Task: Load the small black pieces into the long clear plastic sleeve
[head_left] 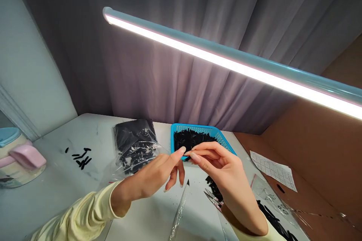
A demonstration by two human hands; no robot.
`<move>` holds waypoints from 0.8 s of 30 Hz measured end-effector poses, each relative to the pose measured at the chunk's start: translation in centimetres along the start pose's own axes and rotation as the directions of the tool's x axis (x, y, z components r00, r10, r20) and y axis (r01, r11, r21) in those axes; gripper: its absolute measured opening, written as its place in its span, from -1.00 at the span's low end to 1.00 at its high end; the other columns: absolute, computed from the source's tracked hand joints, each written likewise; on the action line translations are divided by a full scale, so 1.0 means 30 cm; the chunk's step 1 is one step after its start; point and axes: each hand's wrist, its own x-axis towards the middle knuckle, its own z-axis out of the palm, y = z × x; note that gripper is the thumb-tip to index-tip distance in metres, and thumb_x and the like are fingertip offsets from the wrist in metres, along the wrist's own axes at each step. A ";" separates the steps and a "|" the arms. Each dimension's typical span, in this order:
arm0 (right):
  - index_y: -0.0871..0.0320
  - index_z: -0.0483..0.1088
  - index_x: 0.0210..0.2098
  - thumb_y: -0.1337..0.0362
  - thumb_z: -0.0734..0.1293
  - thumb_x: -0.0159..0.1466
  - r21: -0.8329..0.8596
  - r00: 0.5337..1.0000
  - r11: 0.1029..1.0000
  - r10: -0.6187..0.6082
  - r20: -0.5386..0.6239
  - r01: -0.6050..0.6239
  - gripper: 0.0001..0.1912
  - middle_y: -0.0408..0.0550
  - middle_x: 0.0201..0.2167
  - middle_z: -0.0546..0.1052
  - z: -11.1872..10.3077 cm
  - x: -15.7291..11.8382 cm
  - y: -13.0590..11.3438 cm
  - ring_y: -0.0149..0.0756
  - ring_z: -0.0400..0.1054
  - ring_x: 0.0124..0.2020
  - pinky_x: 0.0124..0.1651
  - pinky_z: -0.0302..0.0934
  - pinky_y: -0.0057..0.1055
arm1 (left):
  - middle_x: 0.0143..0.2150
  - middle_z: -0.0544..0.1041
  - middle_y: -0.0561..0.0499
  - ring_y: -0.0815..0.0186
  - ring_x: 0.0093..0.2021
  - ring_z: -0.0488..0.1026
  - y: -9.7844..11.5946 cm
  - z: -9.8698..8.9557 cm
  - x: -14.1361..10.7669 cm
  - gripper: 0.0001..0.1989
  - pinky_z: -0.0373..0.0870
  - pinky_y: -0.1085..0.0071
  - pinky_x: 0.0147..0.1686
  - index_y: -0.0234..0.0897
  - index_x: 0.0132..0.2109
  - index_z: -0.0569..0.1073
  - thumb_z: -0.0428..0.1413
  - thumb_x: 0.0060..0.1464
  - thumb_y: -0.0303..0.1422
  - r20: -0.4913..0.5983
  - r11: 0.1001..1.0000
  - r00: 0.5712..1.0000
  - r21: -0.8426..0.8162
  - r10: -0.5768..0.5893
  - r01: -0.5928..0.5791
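Observation:
Both hands meet just in front of a blue basket (223,140) filled with small black pieces (181,138). My left hand (162,173) pinches with thumb and index finger, its other fingers curled loosely below. Opposite it, my right hand (220,165) has its thumb and fingertips pressed together. Between the fingertips a small dark piece (187,158) shows in part; the fingers hide the rest. Below them a pointed tool in clear wrapping (180,211) lies on a white sheet (147,218). Scissors (212,199) lie beside more black pieces (214,188), partly behind my right wrist.
A clear bag of black material (135,143) lies left of the basket. Several black strips (82,160) are farther left, near a mug with a pink handle (28,155). At right are a printed paper (273,170) and a plastic bag (264,192). A lit tube lamp (226,60) hangs above.

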 end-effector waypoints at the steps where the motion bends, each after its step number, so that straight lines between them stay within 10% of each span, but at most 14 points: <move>1: 0.15 0.42 -0.38 0.23 0.41 0.11 0.021 0.999 1.000 0.024 -0.027 -0.023 -0.85 -0.12 -0.45 0.54 0.002 -0.002 0.000 -0.35 0.45 -0.36 -0.28 0.36 -0.48 | -0.74 0.16 0.10 0.43 -0.64 0.03 0.000 0.001 -0.002 -0.32 0.04 0.42 -0.51 -0.33 -0.57 0.36 -0.40 0.22 -0.04 0.036 1.000 0.999 -0.028 0.004 -0.003; 12: 0.16 0.47 -0.42 0.20 0.41 0.10 0.055 0.998 0.998 0.033 -0.059 -0.029 -0.85 -0.09 -0.50 0.54 0.052 -0.037 0.012 -0.29 0.47 -0.43 -0.30 0.43 -0.39 | -0.76 0.01 0.14 0.46 -0.69 -0.09 0.002 0.007 -0.012 -0.46 -0.11 0.40 -0.60 -0.28 -0.69 0.24 -0.25 0.20 -0.22 0.006 0.951 0.993 -0.288 0.118 -0.112; 24: 0.07 0.48 -0.18 0.30 0.33 0.17 -0.122 0.996 0.993 0.003 0.090 0.008 -0.78 -0.10 -0.40 0.49 0.002 -0.024 -0.023 -0.39 0.34 -0.47 -0.49 0.35 -0.49 | -0.76 0.13 0.08 0.47 -0.69 -0.06 0.000 0.010 -0.016 -0.35 -0.08 0.38 -0.60 -0.26 -0.76 0.14 -0.32 0.19 -0.04 0.101 0.978 0.994 -0.210 0.038 -0.016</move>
